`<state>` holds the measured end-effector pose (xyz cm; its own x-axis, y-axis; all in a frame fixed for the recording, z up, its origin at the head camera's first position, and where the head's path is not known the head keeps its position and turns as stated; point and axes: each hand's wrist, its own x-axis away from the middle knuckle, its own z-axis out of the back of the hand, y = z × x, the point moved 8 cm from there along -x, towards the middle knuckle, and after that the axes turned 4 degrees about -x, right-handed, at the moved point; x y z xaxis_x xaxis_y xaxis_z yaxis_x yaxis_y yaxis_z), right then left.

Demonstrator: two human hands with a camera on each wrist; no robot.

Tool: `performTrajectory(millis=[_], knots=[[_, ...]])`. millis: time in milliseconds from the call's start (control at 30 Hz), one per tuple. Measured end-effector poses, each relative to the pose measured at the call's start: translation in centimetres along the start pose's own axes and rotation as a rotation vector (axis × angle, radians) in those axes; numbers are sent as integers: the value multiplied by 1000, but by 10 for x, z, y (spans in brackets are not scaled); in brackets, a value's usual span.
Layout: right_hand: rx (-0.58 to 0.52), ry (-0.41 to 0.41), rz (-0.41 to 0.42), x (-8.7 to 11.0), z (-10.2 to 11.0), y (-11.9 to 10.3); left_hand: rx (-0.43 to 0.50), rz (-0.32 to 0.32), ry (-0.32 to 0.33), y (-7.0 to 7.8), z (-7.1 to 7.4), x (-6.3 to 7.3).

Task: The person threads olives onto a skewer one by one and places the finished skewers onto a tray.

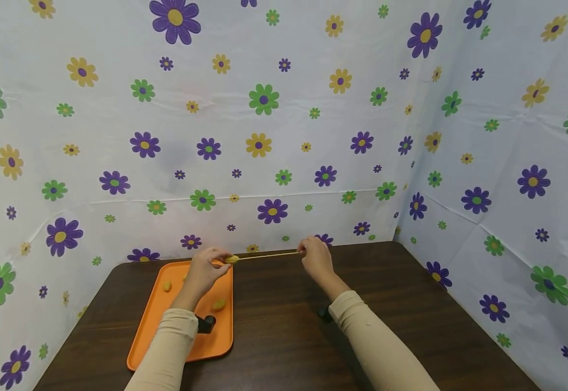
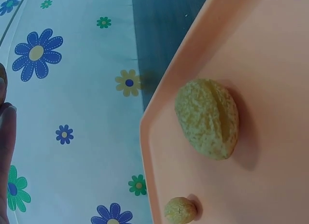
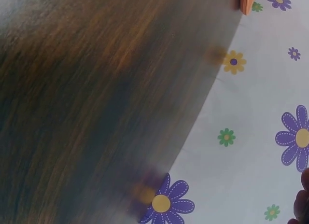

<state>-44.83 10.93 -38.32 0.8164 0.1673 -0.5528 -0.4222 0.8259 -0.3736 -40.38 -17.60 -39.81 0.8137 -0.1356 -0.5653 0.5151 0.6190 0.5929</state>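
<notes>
In the head view my left hand point(image 1: 203, 276) pinches a yellowish-brown oval piece point(image 1: 232, 259) above the far end of an orange tray point(image 1: 143, 326). A thin, straight, pale stick point(image 1: 268, 255) runs from that piece across to my right hand point(image 1: 319, 263), whose fingertips pinch its other end. On the tray lie a grooved, rough-skinned oval piece point(image 2: 205, 119) and a smaller round one point(image 2: 180, 210). Another bit point(image 1: 184, 279) is partly hidden by my left hand. The left wrist view catches only the left hand's edge; in the right wrist view only fingertips point(image 3: 302, 200) show.
The tray lies on the left side of a dark wood table point(image 1: 274, 336). A white cloth point(image 1: 294, 217) with purple, green and yellow flowers hangs behind the table and along its right side. Dark wrist mounts point(image 1: 207, 324) sit under both forearms.
</notes>
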Motion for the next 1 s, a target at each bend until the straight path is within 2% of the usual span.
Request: performTrajectory(millis=[400,533,700,833,933,1000], knots=[[19,-3,8,0,-1,4,-19,-22,5,3,-3,-3],[-8,-7,-2,1,0,6,22,15,6,1,-4,-4],[-74,-17,-15,2,0,8,169,142,27,-9,-1,-3],[-114,-33,-22,1,-2,9,390,250,2,-19,-6,1],[-139,-48,-24,1,-4,9,545,292,-13,-24,-11,4],[-152,-58,-20,1,-5,8,604,306,-16,-26,-13,6]])
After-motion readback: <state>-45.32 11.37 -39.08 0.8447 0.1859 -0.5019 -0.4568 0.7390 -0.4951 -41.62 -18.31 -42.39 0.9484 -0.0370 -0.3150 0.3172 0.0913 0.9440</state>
